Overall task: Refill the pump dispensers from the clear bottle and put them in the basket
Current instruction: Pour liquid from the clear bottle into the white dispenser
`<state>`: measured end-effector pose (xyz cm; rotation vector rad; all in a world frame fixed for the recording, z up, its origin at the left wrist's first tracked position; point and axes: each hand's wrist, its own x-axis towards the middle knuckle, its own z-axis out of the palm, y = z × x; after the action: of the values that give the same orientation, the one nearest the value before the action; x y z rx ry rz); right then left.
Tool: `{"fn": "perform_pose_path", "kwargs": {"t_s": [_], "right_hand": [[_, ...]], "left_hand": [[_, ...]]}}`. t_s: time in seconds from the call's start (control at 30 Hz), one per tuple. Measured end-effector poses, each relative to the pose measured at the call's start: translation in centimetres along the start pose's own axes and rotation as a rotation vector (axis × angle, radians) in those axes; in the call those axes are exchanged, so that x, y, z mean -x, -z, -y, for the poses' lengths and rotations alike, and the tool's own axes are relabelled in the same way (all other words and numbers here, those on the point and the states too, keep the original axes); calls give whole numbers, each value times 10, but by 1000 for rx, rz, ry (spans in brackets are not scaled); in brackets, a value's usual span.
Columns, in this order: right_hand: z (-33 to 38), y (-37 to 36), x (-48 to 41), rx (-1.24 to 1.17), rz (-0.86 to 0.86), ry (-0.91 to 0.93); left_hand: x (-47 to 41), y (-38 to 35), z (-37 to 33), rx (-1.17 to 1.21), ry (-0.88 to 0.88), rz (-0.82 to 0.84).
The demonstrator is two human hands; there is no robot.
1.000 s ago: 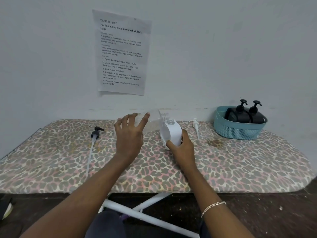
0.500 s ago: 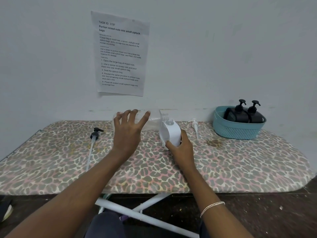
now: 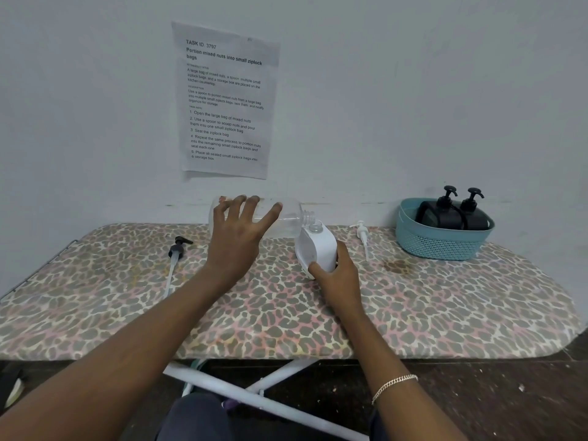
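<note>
Clear bottle [image 3: 290, 219] sideways, mouth rightward at dispenser [image 3: 319, 249]

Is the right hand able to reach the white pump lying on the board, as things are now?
Probably yes, but not freely. The white pump lies just beside the right hand, with nothing between them. That hand grips the white dispenser under the tilted clear bottle, so it must let go first.

Leopard-print board [image 3: 445, 313] bearing black pump [image 3: 176, 249], white pump [image 3: 362, 233], teal basket [image 3: 439, 243], brown stain [image 3: 396, 266]
</note>
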<state>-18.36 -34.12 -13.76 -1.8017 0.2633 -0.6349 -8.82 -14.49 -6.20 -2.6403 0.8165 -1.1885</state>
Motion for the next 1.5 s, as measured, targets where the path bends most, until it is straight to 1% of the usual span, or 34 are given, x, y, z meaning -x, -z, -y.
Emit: {"fn": "perform_pose_path", "kwargs": {"t_s": [0.17, 0.57, 1.5], "right_hand": [[-2, -1, -2, 22, 2, -6], [0, 1, -2, 4, 14, 6], [0, 0, -2, 16, 5, 4]], "left_hand": [[-3, 1, 4, -19, -31, -14], [-11, 5, 9, -51, -92, 14], [-19, 10, 13, -85, -158, 4]]}}
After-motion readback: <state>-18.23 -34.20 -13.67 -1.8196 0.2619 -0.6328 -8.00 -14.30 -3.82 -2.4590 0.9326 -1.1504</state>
